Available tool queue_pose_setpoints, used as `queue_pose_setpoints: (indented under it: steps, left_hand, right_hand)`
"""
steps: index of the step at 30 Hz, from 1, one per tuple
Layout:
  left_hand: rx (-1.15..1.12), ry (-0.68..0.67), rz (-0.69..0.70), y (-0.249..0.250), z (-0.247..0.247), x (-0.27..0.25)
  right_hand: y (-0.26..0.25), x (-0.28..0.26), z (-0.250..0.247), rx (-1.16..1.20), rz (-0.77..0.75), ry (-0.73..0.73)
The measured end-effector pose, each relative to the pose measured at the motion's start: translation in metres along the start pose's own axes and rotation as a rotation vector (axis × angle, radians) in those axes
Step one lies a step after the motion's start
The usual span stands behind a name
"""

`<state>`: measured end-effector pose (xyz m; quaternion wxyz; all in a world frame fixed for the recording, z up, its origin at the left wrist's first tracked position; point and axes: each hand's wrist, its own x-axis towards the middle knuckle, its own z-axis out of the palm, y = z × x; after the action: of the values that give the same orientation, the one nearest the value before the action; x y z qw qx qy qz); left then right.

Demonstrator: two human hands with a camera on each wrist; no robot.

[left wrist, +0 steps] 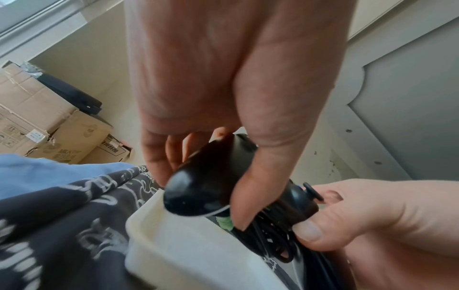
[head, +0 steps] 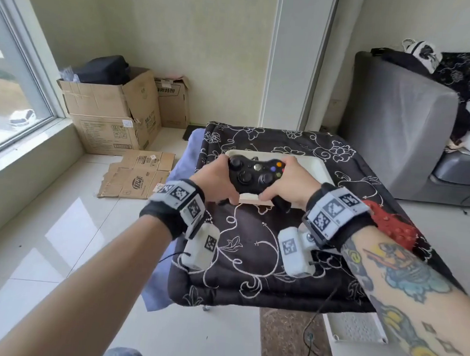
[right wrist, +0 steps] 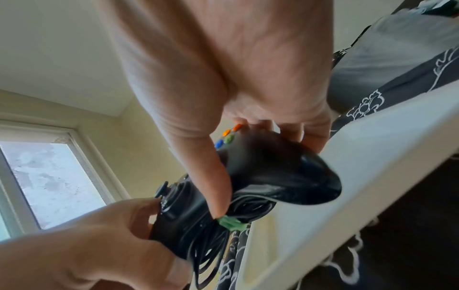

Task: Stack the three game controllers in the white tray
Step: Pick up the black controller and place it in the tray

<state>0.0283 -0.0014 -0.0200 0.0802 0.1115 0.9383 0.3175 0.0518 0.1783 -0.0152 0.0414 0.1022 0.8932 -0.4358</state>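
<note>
I hold a black game controller (head: 254,176) with coloured buttons in both hands, just above the near part of the white tray (head: 312,166). My left hand (head: 225,182) grips its left handle (left wrist: 198,192) and my right hand (head: 276,185) grips its right handle (right wrist: 273,172). Under the controller hangs its coiled black cable (right wrist: 218,241), bound with a green tie (right wrist: 231,223). The tray rim (left wrist: 186,245) lies right below the left handle. A red studded object (head: 391,227) lies on the table, partly hidden behind my right wrist. No other controller shows.
The tray sits on a low table under a black floral cover (head: 251,248). Cardboard boxes (head: 107,113) stand at the back left by the window. A grey sofa (head: 399,119) is on the right. A black cord (head: 318,317) hangs off the table's front edge.
</note>
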Motion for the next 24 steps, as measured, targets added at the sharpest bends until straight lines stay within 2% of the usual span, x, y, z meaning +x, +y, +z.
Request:
queue_pose_setpoints:
  steps: [11,24]
  left_hand:
    - [-0.04,0.041,-0.039,0.018,-0.005,0.093]
    - [0.143,-0.099,-0.075,-0.002,0.017,0.169]
  right_hand:
    - [-0.016,0.085,-0.024,-0.095,0.0,0.078]
    - [0.007,0.161,-0.004,-0.299,0.066,0.046]
